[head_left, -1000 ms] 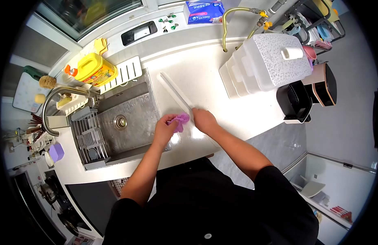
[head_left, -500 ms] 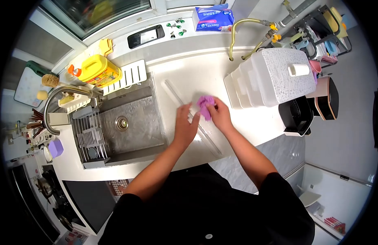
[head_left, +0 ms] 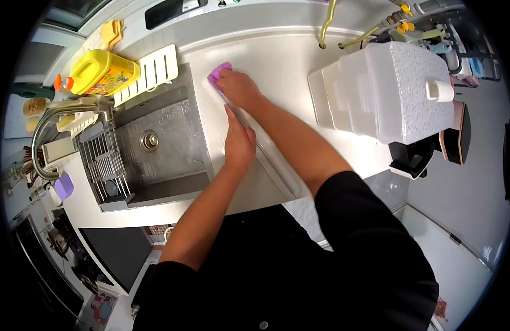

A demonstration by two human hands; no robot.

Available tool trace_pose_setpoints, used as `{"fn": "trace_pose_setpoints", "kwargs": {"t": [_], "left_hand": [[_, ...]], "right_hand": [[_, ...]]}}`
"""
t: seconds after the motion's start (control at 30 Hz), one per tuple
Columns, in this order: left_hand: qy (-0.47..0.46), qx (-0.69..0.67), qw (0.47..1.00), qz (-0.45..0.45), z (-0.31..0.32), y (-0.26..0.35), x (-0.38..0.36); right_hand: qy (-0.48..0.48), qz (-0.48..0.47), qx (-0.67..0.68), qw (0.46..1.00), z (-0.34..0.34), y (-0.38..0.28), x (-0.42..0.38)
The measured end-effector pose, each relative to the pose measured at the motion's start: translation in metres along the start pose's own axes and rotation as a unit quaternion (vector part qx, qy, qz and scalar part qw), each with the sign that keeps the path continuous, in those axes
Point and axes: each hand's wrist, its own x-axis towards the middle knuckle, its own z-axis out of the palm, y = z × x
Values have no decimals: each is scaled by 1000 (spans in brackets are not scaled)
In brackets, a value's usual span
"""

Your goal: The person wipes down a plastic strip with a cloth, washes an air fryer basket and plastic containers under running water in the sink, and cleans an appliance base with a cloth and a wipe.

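Note:
My right hand (head_left: pixel 237 88) presses a purple cloth (head_left: pixel 217 72) onto the far end of a long clear strip (head_left: pixel 277 165) that lies diagonally on the white counter (head_left: pixel 282 60). My left hand (head_left: pixel 239 144) lies flat on the strip's middle, fingers together, just right of the steel sink (head_left: pixel 155 143). Most of the cloth is hidden under my right hand.
A yellow detergent bottle (head_left: pixel 103 72) and a white slatted rack (head_left: pixel 147 73) sit behind the sink. A curved tap (head_left: pixel 53 124) and a wire basket (head_left: pixel 103 165) stand at its left. A white lidded box (head_left: pixel 393 91) fills the counter's right side.
My right hand has carried the purple cloth along the strip from its middle to its far end. My left hand stayed on the strip. The camera has leaned forward.

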Motion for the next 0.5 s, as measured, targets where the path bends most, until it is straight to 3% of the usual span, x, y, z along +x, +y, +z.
{"fn": "trace_pose_setpoints", "kwargs": {"t": [0.03, 0.07, 0.1, 0.17, 0.2, 0.3, 0.43, 0.5], "left_hand": [[-4, 3, 1000, -23, 0, 2, 0], [55, 47, 997, 37, 10, -7, 2], [51, 42, 997, 39, 13, -9, 2], [75, 29, 996, 41, 16, -10, 4], [28, -22, 999, -30, 6, 5, 1], [30, -3, 1000, -3, 6, 2, 0], [70, 27, 996, 51, 15, 0, 0], [49, 20, 998, 32, 13, 4, 0]], "right_hand": [[-39, -1, 16, 999, -8, 1, -15], [-76, -4, 28, 997, -18, 3, -29], [-77, 0, 23, 997, -30, -2, -46], [-101, 117, 159, 975, -54, -21, -83], [-91, 61, 112, 988, -54, -17, -103], [-56, -30, 53, 997, -54, -13, -175], [-85, -14, 47, 995, -86, -34, -260], [-100, 1, 57, 993, -93, -44, -305]]}}
